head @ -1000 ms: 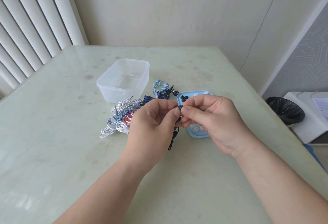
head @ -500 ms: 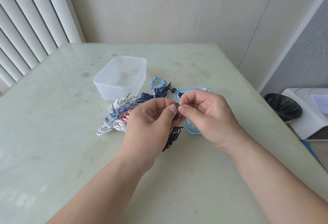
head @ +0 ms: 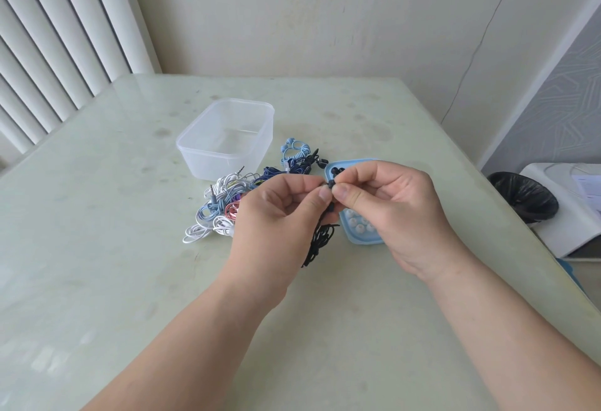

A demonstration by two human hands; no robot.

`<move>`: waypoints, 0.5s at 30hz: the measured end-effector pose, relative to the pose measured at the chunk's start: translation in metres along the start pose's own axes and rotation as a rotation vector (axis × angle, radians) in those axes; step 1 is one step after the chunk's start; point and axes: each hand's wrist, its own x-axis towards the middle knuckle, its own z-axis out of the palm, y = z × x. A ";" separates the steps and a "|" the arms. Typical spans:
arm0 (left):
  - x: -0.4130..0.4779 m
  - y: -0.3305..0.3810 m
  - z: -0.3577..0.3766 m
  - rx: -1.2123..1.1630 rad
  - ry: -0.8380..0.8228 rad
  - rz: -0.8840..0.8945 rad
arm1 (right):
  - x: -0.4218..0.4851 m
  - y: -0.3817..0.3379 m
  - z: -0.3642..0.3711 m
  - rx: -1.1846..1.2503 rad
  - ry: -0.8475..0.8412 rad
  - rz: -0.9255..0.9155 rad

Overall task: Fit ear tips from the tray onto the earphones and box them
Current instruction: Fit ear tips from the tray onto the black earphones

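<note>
- Right, at the pinch itself: my left hand (head: pixel 276 215) has thumb and forefinger closed on the black earphone (head: pixel 330 208). The right hand (head: pixel 400 212) pinches a small black ear tip (head: pixel 331 183) against it, thumbnails nearly meeting.
- Is the tip seated on the nozzle? I cannot tell, because the fingertips cover the join.
- Both hands ride above the table (head: pixel 130 280). My read is that this lets me turn the bud freely and push the tip on square.
- Straight below the pinch, the earphone's cable (head: pixel 320 241) hangs in a loose black bundle, its own weight keeping it clear of the fingers.
- Just under and behind the right hand sits the blue tray (head: pixel 361 240). It has white ear tips (head: pixel 356 220) on the near side and a few black ones (head: pixel 338 170) just beyond the pinch. It is close, so the next tip is a short reach.
- Left of the grip, partly hidden by the left hand, lies the pile of earphones (head: pixel 221 212), a tangle of white, blue and pink leads waiting their turn.
- Farther out past that pile stands the clear box (head: pixel 208 163), lid off, with nothing inside that I can make out. So I judge boxing has hardly begun.
- Next up, as I see it: press and twist until the tip grips, then fit the other bud.
</note>
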 end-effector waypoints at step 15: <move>-0.004 0.004 0.004 -0.005 -0.020 0.053 | 0.004 -0.001 -0.005 0.123 0.017 0.098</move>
